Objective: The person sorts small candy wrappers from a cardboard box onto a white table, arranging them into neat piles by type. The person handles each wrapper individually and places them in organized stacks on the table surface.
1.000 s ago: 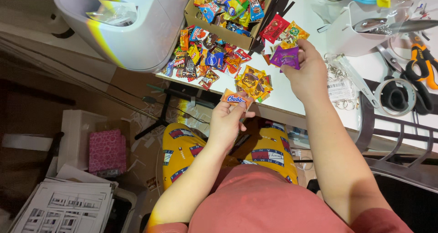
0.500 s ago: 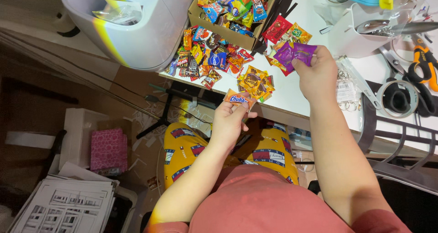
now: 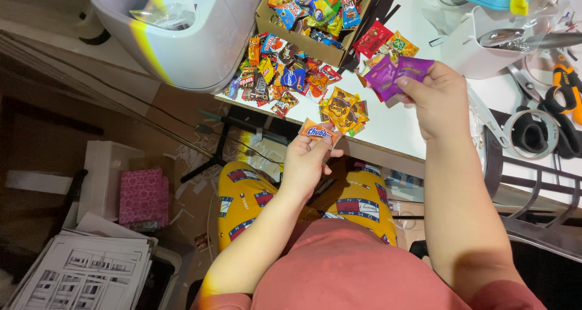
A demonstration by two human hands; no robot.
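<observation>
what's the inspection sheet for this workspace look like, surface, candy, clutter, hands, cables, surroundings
surface: white table, bare in the middle, crowded along its edges.
job's things: orange candy packet pinched in the left hand; purple candy packets held in the right hand; yellow packets piled on the table; loose mixed sweets beside a full cardboard box.
clutter: orange-handled scissors, tape roll, white container.
grippers: both hands closed on packets.
cables: dark cords run under the table.
surroundings: white bin, pink box, printed sheets on the floor.
</observation>
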